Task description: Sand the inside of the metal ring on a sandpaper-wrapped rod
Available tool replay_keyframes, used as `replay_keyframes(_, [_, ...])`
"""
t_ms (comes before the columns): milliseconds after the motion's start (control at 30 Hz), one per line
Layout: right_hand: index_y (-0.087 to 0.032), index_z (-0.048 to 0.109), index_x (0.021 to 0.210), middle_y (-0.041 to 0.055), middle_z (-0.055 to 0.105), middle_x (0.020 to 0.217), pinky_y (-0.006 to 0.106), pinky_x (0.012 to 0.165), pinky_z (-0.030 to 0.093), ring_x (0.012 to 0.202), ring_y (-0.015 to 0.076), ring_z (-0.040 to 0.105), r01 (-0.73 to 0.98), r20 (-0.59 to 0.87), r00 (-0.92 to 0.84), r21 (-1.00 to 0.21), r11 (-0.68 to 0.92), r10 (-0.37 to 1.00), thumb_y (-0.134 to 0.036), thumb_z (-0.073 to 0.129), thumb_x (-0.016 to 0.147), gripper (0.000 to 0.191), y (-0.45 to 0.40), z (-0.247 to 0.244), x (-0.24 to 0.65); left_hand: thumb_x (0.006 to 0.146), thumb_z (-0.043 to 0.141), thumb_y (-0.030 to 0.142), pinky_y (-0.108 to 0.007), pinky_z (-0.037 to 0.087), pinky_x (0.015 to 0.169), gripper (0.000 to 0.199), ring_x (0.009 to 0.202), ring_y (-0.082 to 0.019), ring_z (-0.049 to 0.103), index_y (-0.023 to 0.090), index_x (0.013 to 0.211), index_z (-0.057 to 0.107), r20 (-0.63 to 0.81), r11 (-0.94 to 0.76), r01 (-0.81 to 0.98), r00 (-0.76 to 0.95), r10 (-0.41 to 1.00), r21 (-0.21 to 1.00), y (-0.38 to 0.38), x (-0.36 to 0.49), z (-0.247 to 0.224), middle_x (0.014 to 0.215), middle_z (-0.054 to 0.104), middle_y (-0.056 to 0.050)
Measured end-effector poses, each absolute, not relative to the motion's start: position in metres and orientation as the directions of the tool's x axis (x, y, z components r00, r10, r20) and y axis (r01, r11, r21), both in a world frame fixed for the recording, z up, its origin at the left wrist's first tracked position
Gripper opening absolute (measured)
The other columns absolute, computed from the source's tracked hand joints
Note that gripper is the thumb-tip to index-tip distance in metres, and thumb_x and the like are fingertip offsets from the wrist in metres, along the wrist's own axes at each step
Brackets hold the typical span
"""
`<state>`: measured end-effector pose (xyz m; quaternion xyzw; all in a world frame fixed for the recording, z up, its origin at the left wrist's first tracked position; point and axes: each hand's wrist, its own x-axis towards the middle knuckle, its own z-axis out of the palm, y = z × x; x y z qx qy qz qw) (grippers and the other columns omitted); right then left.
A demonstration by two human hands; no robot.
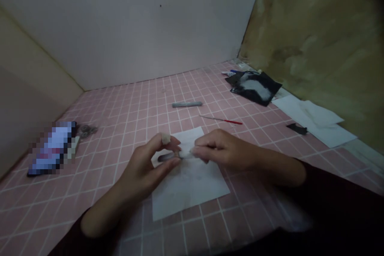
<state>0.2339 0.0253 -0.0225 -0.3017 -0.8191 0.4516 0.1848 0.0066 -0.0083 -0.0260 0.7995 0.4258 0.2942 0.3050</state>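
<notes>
Slightly parted, left fingers (167,166) flank a dark rod (165,157); right fingers (207,153) pinch.

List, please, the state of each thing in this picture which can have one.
Left hand: curved around the dark stick, thumb and fingers bent
Dark stick: partly hidden by the left hand
Right hand: fingers closed, grip contents unclear
White paper under the hands: flat, faintly smudged
Red-handled tool: lying loose
Grey bar: lying loose
Phone: screen lit, details blurred
Black sheet: whitish patch on top
</notes>
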Motion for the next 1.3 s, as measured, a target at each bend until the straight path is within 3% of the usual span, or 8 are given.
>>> replay_keyframes(100, [-0.015, 0.044, 0.060, -0.0045, 0.040, 0.055, 0.023, 0.054, 0.027, 0.053, 0.0068, 0.038, 0.348, 0.033, -0.768, -0.816, 0.461, 0.639, -0.031, 0.044, 0.092, 0.036, 0.022, -0.022, 0.233, 0.087, 0.059, 0.025, -0.029, 0.053, 0.077, 0.015, 0.091, -0.017, 0.062, 0.024, 0.102, 0.054, 0.128, -0.379, 0.423, 0.512, 0.849, 0.823, -0.009, 0.006, -0.026, 0.095, 0.062, -0.002])
replay_keyframes(400, [-0.015, 0.046, 0.059, -0.0046, 0.039, 0.054, 0.023, 0.053, 0.027, 0.053, 0.0072, 0.039, 0.341, -0.006, -0.753, -0.859, 0.382, 0.658, -0.031, 0.044, 0.091, 0.036, 0.022, -0.018, 0.232, 0.086, 0.061, 0.026, -0.031, 0.053, 0.077, 0.016, 0.091, -0.018, 0.062, 0.024, 0.101, 0.054, 0.153, -0.386, 0.433, 0.482, 0.863, 0.814, -0.009, 0.006, -0.026, 0.096, 0.062, -0.003])
replay_keyframes(600, [-0.015, 0.049, 0.056, -0.0042, 0.039, 0.054, 0.025, 0.055, 0.028, 0.053, 0.0079, 0.037, 0.253, -0.006, -0.729, -0.931, 0.262, 0.685, -0.035, 0.045, 0.090, 0.039, 0.029, -0.023, 0.234, 0.086, 0.059, 0.022, -0.035, 0.050, 0.084, 0.016, 0.090, -0.018, 0.062, 0.023, 0.101, 0.053, 0.316, -0.534, 0.559, 0.443, 0.839, 0.634, -0.010, 0.009, -0.026, 0.095, 0.063, -0.003])
replay_keyframes(733, [-0.015, 0.049, 0.055, -0.0049, 0.036, 0.050, 0.025, 0.052, 0.026, 0.050, 0.0082, 0.034, 0.239, -0.120, -0.750, -0.966, 0.097, 0.650, -0.040, 0.048, 0.087, 0.040, 0.031, -0.029, 0.233, 0.085, 0.059, 0.016, -0.046, 0.033, 0.107, 0.020, 0.086, -0.016, 0.064, 0.022, 0.102, 0.052, 0.419, -0.694, 0.586, 0.553, 0.720, 0.418, -0.012, 0.014, -0.030, 0.094, 0.067, 0.000])
replay_keyframes(867, [-0.017, 0.044, 0.052, -0.0040, 0.037, 0.049, 0.025, 0.047, 0.022, 0.046, 0.0080, 0.031, 0.224, -0.243, -0.663, -0.967, -0.122, 0.709, -0.042, 0.051, 0.084, 0.041, 0.032, -0.033, 0.232, 0.086, 0.057, 0.016, -0.044, 0.032, 0.107, 0.017, 0.088, -0.015, 0.064, 0.021, 0.101, 0.052, 0.481, -0.693, 0.633, 0.516, 0.709, 0.344, -0.013, 0.016, -0.030, 0.095, 0.068, -0.001])
replay_keyframes(1033, [-0.017, 0.047, 0.054, -0.0036, 0.034, 0.048, 0.026, 0.047, 0.021, 0.046, 0.0093, 0.031, 0.228, -0.254, -0.734, -0.966, -0.124, 0.630, -0.047, 0.050, 0.085, 0.044, 0.030, -0.039, 0.229, 0.088, 0.052, 0.015, -0.043, 0.032, 0.107, 0.009, 0.094, -0.017, 0.063, 0.019, 0.096, 0.053, 0.462, -0.742, 0.598, 0.588, 0.663, 0.304, -0.015, 0.014, -0.029, 0.092, 0.068, -0.003])
replay_keyframes(1167, [-0.017, 0.041, 0.054, -0.0031, 0.033, 0.054, 0.026, 0.049, 0.023, 0.050, 0.0098, 0.030, 0.229, -0.248, -0.659, -0.965, -0.125, 0.710, -0.047, 0.050, 0.085, 0.044, 0.028, -0.038, 0.229, 0.086, 0.055, 0.017, -0.044, 0.031, 0.106, 0.014, 0.089, -0.016, 0.063, 0.019, 0.100, 0.052, 0.488, -0.702, 0.631, 0.522, 0.700, 0.331, -0.015, 0.013, -0.029, 0.090, 0.067, -0.002])
replay_keyframes(1300, [-0.018, 0.040, 0.057, -0.0028, 0.033, 0.057, 0.026, 0.052, 0.026, 0.054, 0.0109, 0.032, 0.285, -0.181, -0.697, -0.958, 0.036, 0.694, -0.050, 0.043, 0.089, 0.046, 0.024, -0.035, 0.228, 0.086, 0.054, 0.015, -0.042, 0.031, 0.106, 0.006, 0.086, -0.015, 0.063, 0.018, 0.092, 0.053, 0.438, -0.714, 0.586, 0.565, 0.699, 0.384, -0.016, 0.014, -0.029, 0.091, 0.066, -0.002])
